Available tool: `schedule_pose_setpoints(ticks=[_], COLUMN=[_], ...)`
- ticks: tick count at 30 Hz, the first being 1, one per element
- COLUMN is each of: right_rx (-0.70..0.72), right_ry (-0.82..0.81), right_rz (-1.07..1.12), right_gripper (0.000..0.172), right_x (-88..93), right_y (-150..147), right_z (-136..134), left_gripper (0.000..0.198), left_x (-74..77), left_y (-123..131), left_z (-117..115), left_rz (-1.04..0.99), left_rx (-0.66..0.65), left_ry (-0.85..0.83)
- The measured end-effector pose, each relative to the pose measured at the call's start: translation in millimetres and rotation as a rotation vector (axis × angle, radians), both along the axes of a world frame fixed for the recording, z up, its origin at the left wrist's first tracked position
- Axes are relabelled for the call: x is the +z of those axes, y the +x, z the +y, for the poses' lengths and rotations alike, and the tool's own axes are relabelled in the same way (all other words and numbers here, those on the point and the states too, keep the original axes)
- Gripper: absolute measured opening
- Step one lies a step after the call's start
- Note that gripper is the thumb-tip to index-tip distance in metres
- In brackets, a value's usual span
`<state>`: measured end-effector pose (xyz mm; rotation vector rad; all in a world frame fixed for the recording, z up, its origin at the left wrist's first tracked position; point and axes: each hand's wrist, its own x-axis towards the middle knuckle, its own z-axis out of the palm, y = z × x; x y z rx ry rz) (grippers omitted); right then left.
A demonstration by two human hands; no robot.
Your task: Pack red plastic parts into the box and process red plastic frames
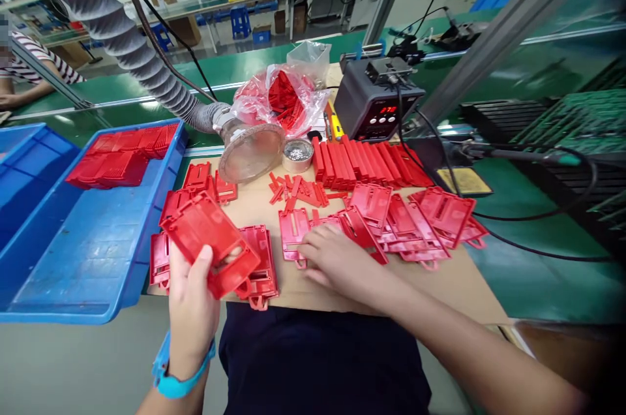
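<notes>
My left hand [193, 288] is closed around the edge of a red plastic card holder [210, 242], which is tilted above the cardboard [254, 203]. It has a long slot and a small loop at one end. Beneath it lie more red card holders [261, 258] in a loose group. My right hand [332, 258] is curled over the right edge of another red card holder [292, 232] lying flat, its fingertips on that edge and its thumb lower down. To the right of this hand several overlapping card holders [405, 222] are spread out.
Thin red strips [298, 192] lie mid-board, before a row of red bars [362, 164]. Behind stand a small round tin [298, 155], a fume duct hood [252, 151], a bag of red parts [283, 98] and a soldering station [379, 102]. A blue bin [78, 252] holds stacked holders at left.
</notes>
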<state>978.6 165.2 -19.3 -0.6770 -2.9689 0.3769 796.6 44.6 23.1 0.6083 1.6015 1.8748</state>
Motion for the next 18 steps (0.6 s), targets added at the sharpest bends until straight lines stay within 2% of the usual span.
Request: schedule_pose_setpoints(ticks=[3, 7, 10, 13, 16, 18], right_rx=[0.057, 0.131, 0.101, 0.020, -0.130, -0.222], right_ry=[0.135, 0.182, 0.070, -0.122, -0.281, -0.328], right_rz=[-0.042, -0.041, 0.012, 0.144, 0.340, 0.444], right_gripper=[0.006, 0.020, 0.017, 0.015, 0.013, 0.011], right_x=[-20.5, -32.6, -24.5, -12.7, -8.5, -9.9], right_y=[-3, 19, 46, 70, 85, 90], right_z=[-10, -12, -2, 11, 19, 19], left_gripper=[0.068, 0.084, 0.085, 0.081, 0.078, 0.079], left_x=[-0.3, -3.8, -12.2, -26.7, -41.7, -49.9], left_y=[9, 34, 47, 55, 66, 74], left_z=[-8, -21, -26, -23, -13, -5], left_rz=[-0.065, -0.139, -0.179, -0.170, -0.170, -0.168], left_rx=[-0.198, -0.465, -0.650, -0.785, -0.826, -0.816], left_ry=[-0.144, -0.285, -0.317, -0.357, -0.389, -0.396])
